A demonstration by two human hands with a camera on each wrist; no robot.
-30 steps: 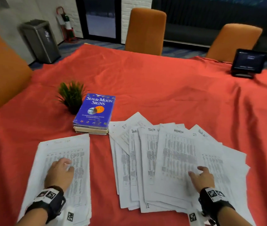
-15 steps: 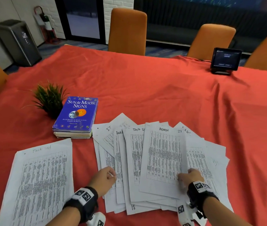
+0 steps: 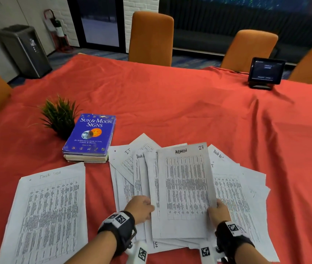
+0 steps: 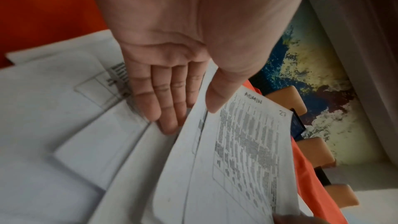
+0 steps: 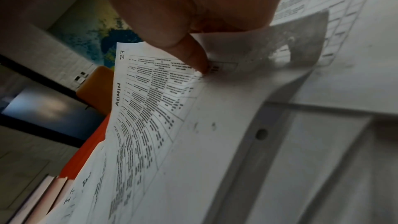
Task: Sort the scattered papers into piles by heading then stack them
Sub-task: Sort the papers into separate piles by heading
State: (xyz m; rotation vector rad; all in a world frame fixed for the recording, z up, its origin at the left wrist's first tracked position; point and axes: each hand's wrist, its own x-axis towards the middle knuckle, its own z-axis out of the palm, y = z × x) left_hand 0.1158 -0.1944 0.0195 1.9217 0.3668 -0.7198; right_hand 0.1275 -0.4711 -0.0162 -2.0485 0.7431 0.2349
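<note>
A sheet headed ADMIN (image 3: 185, 187) lies on top of a fan of scattered printed papers (image 3: 128, 168) on the red tablecloth (image 3: 189, 111). My left hand (image 3: 144, 205) pinches its left edge. In the left wrist view the thumb (image 4: 217, 96) lies on top of the ADMIN sheet (image 4: 243, 142) and the straight fingers (image 4: 165, 105) go under it. My right hand (image 3: 217, 206) pinches the right edge, and the right wrist view shows its thumb (image 5: 196, 57) on the ADMIN sheet (image 5: 150, 108), whose edge curls up. A separate pile headed Task list (image 3: 50, 212) lies at the left.
A blue book (image 3: 89, 136) and a small potted plant (image 3: 59, 115) sit behind the Task list pile. A tablet on a stand (image 3: 265, 72) is at the far right edge. Orange chairs (image 3: 151, 37) line the far side, and a bin (image 3: 24, 50) stands on the floor.
My left hand left the Task list pile and crossed to the fan, and now holds the ADMIN sheet's left edge. The right hand shifted from pressing on the sheet to pinching its right edge.
</note>
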